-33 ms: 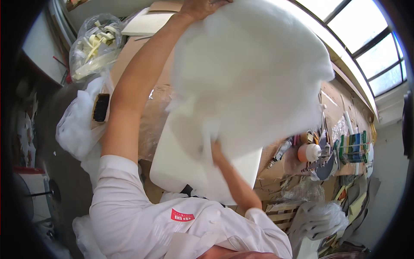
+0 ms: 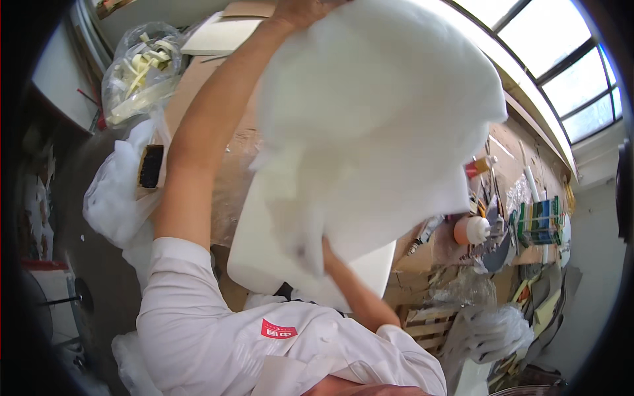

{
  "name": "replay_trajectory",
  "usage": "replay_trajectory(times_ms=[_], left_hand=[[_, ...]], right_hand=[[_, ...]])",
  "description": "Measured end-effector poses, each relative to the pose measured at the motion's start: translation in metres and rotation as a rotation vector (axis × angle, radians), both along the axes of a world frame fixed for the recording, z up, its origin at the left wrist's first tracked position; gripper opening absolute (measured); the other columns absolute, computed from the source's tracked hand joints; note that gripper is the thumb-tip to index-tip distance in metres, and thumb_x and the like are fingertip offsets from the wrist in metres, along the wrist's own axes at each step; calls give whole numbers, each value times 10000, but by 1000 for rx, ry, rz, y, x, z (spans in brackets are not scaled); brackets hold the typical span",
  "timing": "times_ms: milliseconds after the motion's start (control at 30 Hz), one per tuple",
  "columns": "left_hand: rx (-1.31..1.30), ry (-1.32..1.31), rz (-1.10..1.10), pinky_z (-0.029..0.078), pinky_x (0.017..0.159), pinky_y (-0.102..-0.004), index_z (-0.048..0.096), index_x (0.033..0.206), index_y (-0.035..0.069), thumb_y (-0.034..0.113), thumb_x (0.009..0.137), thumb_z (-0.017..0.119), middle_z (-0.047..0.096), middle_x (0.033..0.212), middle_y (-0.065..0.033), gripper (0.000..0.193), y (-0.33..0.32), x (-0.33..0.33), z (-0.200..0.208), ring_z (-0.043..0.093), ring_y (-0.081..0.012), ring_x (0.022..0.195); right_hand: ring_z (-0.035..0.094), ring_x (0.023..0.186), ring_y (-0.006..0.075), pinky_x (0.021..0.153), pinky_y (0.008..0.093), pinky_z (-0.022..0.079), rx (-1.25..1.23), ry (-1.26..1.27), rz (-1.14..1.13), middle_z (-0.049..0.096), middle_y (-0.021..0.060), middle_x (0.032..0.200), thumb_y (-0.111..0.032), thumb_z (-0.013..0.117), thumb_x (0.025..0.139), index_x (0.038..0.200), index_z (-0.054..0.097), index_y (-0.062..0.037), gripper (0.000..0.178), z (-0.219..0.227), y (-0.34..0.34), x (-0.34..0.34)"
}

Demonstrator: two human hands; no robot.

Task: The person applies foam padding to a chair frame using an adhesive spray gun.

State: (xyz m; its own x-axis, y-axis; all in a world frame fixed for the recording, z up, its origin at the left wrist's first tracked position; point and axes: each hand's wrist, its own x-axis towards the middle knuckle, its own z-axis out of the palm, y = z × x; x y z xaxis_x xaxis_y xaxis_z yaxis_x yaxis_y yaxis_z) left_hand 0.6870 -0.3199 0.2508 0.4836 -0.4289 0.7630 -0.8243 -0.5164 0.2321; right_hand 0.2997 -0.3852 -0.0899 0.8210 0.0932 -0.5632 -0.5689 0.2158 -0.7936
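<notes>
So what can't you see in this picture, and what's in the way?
- Right hand: head view, hidden behind the fluffy white wadding; only the forearm shows.
- Left hand: cut off by the top edge, so its grip is unclear.
- White foam slab: mostly covered by the wadding.
- Small things on the workbench at right: too small and bent by the lens.
- Clear bag contents: pale scraps, kind unclear.

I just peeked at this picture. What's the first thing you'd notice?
A huge fluffy white sheet of wadding fills the middle, lifted high by the left hand at the top edge. Below it lies a white foam slab on the cluttered workbench; the right hand is hidden behind the wadding.
</notes>
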Motion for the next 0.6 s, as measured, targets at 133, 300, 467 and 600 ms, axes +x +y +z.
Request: replay_trajectory(times_ms=[133,300,467,600], left_hand=[[34,-86,-73,450,925,-373,735,895,119,251,819,669,641,1110,-105,166,-7,-2,7,571,-282,1059],[149,-351,161,406,987,-377,711,973,83,213,824,658,624,1157,-126,205,7,-27,25,537,-296,1119],[-104,-247,-238,432,975,-435,562,1218,89,432,766,731,593,1187,-138,592,-67,-175,-14,560,-329,1105],[513,240,-354,478,835,-503,453,1316,63,184,804,644,456,1269,-243,560,-93,-264,-95,589,-372,982]], right_hand=[[550,1131,229,892,357,484,282,292,209,539,124,1282,-456,476,942,1403,379,-16,645,42,7,-54],[587,1060,230,880,354,492,151,-75,99,553,159,1241,-337,543,887,1359,386,27,616,115,-14,-15],[616,997,242,847,366,509,17,-66,34,593,196,1153,-251,569,853,1339,373,63,611,133,20,13],[610,935,196,816,330,499,336,-147,238,613,117,1131,-264,578,858,1284,454,50,543,96,102,-3]])
